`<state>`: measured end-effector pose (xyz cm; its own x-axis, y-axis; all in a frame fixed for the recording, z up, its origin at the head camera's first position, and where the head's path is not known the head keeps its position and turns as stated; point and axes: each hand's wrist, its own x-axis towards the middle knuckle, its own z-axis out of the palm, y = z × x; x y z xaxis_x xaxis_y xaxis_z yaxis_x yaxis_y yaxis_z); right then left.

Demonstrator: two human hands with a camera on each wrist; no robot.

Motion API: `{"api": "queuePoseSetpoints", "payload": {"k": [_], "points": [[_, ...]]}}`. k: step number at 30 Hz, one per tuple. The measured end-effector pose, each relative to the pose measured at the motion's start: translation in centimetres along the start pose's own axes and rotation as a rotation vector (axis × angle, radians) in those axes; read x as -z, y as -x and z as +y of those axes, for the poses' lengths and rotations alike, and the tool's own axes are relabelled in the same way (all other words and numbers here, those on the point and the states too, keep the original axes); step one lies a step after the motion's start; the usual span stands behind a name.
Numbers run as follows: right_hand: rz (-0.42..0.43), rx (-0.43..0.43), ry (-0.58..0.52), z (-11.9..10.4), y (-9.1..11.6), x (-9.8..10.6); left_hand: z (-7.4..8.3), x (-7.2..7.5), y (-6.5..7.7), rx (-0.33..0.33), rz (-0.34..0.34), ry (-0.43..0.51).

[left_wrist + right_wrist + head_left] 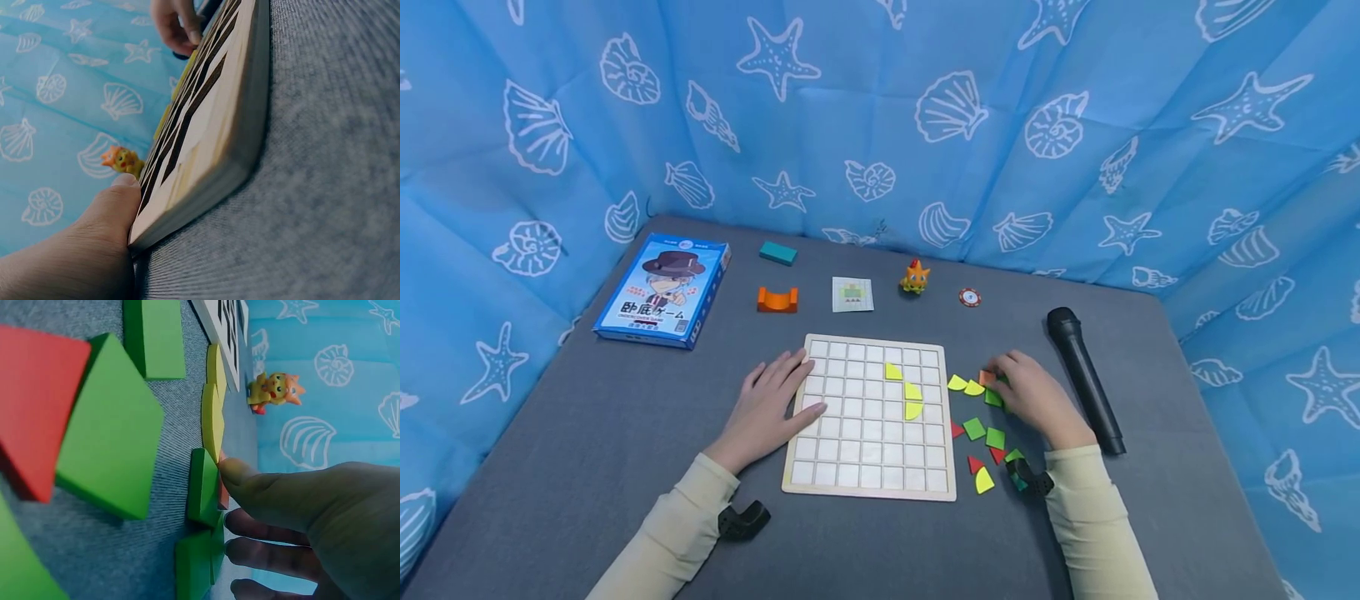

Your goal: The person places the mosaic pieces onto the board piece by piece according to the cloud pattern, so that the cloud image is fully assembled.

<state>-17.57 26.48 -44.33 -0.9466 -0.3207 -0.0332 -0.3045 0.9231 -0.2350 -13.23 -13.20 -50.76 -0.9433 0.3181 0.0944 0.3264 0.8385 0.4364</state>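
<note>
Board [880, 493] with a square grid, flat on the grey tabletop [647, 467]; clock directions are as seen in the head view. The right hand [1037, 400] is narrowed at the fingertips, thumb and bent fingers pinching an orange piece [984, 378]. This piece lies at ten o'clock from the middle of the hand, and at between two and three o'clock from the board's centre, just beyond its edge. From the orange piece, two yellow quarter-circles [974, 388] sit at eight and nine o'clock, and a green piece [993, 399] at five o'clock. Two green squares [973, 428] lie at about eight o'clock from the right hand, with red triangles [975, 464] nearby; another yellow quarter-circle [984, 481] is at seven o'clock. A black microphone [1086, 379] lies at two o'clock from it. The left hand [767, 408], fingers spread wide, rests on the board's nine o'clock rim. Three yellow pieces [913, 411] occupy grid cells between one and three o'clock of centre. A small figurine [914, 278] stands beyond the board, between twelve and one.
</note>
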Motion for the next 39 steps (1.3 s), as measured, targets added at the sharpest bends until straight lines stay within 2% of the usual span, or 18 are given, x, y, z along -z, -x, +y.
{"api": "queuePoseSetpoints", "payload": {"k": [13, 30, 39], "points": [[-0.03, -0.01, 0.007, -0.2, -0.8, 0.2, 0.0, -0.1, 0.0, 0.005, -0.005, -0.009], [-0.01, 0.004, 0.058, 0.1, -1.1, 0.0, 0.0, 0.0, 0.0, 0.011, 0.005, -0.014], [-0.008, -0.023, 0.082, -1.1, -1.2, 0.2, 0.1, 0.0, 0.0, 0.009, 0.005, -0.007]]}}
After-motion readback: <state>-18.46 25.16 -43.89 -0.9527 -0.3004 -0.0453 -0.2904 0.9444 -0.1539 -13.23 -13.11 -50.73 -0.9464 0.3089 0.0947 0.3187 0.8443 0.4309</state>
